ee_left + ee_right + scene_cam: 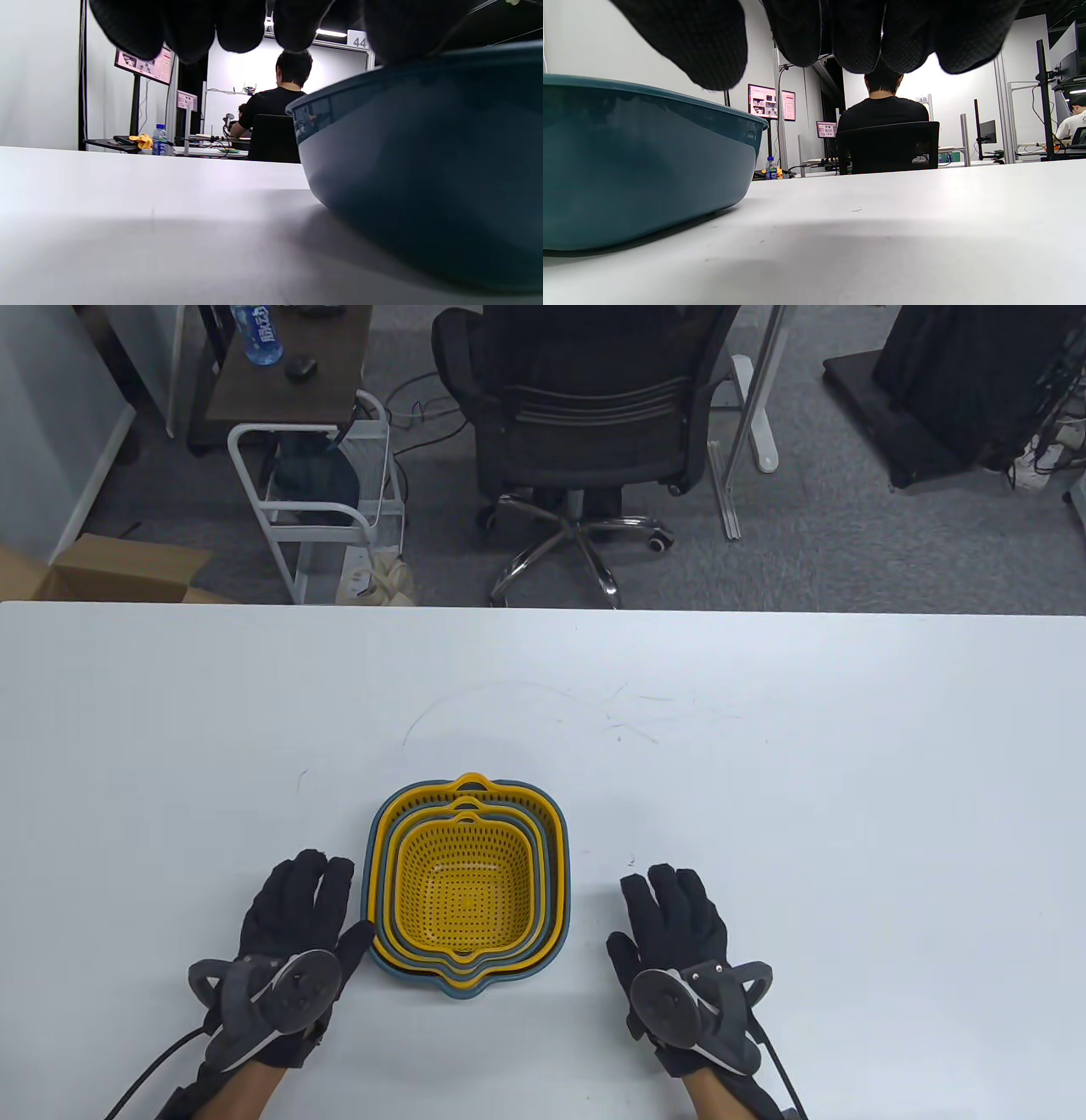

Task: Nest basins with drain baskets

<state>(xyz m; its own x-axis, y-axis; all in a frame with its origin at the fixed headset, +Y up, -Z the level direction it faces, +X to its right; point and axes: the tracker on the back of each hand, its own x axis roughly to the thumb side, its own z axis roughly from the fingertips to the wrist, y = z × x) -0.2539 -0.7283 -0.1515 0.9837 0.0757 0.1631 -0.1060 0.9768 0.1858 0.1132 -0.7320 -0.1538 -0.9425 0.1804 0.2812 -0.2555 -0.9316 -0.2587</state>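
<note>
A nested stack of blue basins (371, 848) and yellow drain baskets (467, 886) stands on the white table (764, 746), near its front edge. My left hand (293, 912) rests flat on the table just left of the stack, its thumb close to the outer basin's rim. My right hand (674, 916) rests flat on the table to the right of the stack, apart from it. Both hands hold nothing. In the left wrist view the outer basin's blue wall (424, 178) fills the right side. In the right wrist view it (640, 165) fills the left side.
Beyond the table's far edge stand a black office chair (585, 415), a white wire cart (327, 509) and a cardboard box (119, 572) on the grey floor. Faint scratch marks cross the table's middle.
</note>
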